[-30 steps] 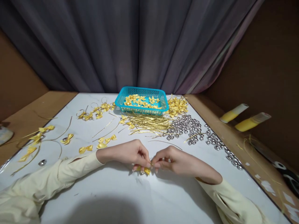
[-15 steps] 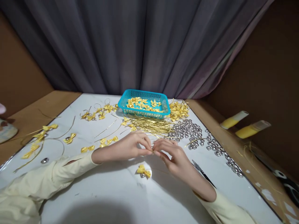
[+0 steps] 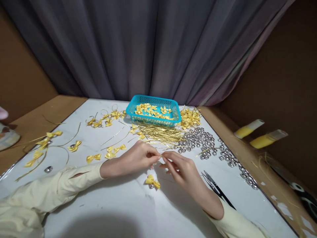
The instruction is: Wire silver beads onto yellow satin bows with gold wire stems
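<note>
a yellow satin bow [image 3: 153, 181], a silver heart-shaped piece [image 3: 151, 186] just below it, sits at six o'clock from the fingertips; a second ago the left fingers held it, so both hands now work at the gold cord [image 3: 161, 155] alone. left hand [image 3: 141, 155] and right hand [image 3: 181, 167] pinch it, fingertips touching. whether the cord reaches the bow, or the bow hangs, i cannot tell. toward three o'clock, the right sleeve [image 3: 236, 221] cuts off the black snips [image 3: 220, 192].

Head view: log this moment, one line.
Left hand, right hand: pinching close together, any held item unclear | yellow bow: on table, lower in view | black snips: blades apart
</note>
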A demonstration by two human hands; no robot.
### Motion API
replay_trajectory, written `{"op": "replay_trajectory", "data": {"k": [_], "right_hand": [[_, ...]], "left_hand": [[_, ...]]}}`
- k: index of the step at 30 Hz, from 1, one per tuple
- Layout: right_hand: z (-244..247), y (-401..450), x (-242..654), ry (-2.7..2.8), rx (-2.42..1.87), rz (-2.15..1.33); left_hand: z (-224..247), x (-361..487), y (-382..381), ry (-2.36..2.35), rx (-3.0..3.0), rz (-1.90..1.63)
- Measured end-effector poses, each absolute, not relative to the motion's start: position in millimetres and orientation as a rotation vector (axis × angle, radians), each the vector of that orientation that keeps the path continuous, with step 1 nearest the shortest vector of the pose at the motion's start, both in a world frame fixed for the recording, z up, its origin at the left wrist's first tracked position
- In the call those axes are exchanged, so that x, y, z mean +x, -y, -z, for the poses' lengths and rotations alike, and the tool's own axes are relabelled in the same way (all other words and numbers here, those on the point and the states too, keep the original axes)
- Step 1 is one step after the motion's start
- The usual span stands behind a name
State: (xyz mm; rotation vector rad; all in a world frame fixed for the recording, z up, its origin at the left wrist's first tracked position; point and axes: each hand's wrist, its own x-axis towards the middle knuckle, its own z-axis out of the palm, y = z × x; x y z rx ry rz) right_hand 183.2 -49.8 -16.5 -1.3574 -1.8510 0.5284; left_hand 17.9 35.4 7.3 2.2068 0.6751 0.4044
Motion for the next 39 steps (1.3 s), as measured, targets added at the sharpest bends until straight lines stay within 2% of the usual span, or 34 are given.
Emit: {"op": "replay_trajectory", "data": {"k": [3, 5, 9, 14, 26, 30, 39], "right_hand": [[18.6, 50.5, 181.1, 1.739, -1.431, -0.688], [19.3, 50.4, 180.1, 1.736, -1.478, -0.674], [17.7, 48.3, 182.2, 1.862, -1.491, -0.382], [18.5, 46.3, 187.7, 1.948, -1.416, -0.327], [20.2, 51.6, 178.8, 2.282, -1.409, 0.314], [22.1, 50.3, 180.2, 2.373, -1.378, 0.362], [20.8, 49.4, 184.3, 2.268, -1.388, 0.237]], "left_hand": [[-3.4, 19.0, -34.3, -0.694, 2.267, -0.449], [-0.6, 18.9, -34.0, -0.684, 2.319, -0.474], [0.0, 16.9, -33.8, -0.687, 2.403, -0.478], [-3.0, 14.8, -32.4, -0.689, 2.492, -0.47], [4.6, 13.7, -29.3, -0.654, 2.557, -0.422], [0.5, 14.9, -29.6, -0.715, 2.55, -0.341], [1.2, 12.4, -34.4, -0.59, 2.601, -0.497]]}}
